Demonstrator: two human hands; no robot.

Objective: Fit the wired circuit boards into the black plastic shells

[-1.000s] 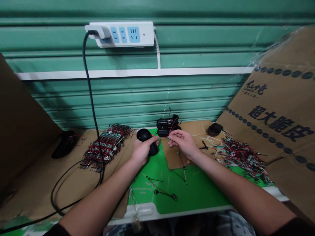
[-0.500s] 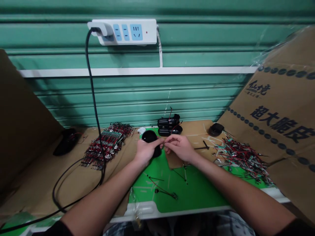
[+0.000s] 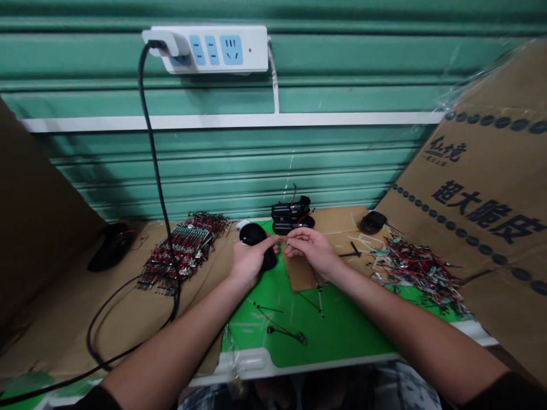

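Carton panel (image 3: pixel 482 199), right: printed 仙境, small line beneath illegible; below, larger, 超大脆皮. Black casing (image 3: pixel 252 233): above green desk (image 3: pixel 342 336), left hand (image 3: pixel 248 261) curled closed around it. Right hand (image 3: pixel 314 249): fingertips pinched on thin reddish wire (image 3: pixel 282 238), just beside casing. Wire heap (image 3: pixel 421 273): near carton panel. Power strip (image 3: pixel 217 49): on wall.

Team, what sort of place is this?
Likely a small electronics assembly bench: black casing in the left hand, heaped wires at right, power strip on the wall.
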